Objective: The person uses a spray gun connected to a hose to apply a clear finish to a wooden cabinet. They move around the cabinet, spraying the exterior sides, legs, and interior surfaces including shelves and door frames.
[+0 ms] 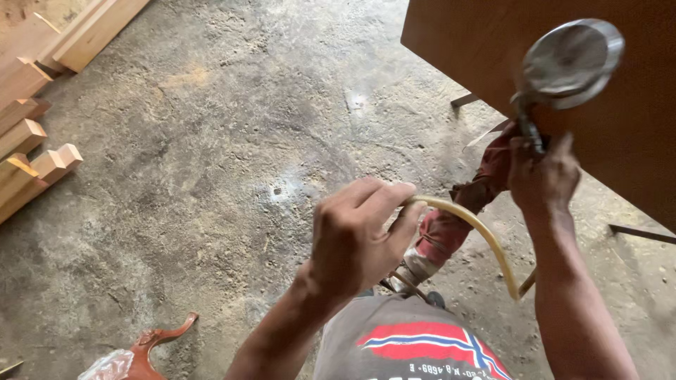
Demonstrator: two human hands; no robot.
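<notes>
My right hand (pixel 542 176) grips the handle of a spray gun whose round metal cup (pixel 569 62) rises in front of a brown wooden panel (pixel 634 134) at the upper right. My left hand (pixel 355 236) pinches a yellowish hose (pixel 486 239) that curves down and right toward the gun. A red stained rag (pixel 468 204) hangs below the panel between both hands.
Rough concrete floor (pixel 232 155) fills the middle. Cut timber pieces (pixel 32 141) lie stacked at the left edge, longer planks (pixel 91 32) at the top left. A curved reddish wooden piece (pixel 158 341) and a plastic bag (pixel 105 366) lie at the bottom left.
</notes>
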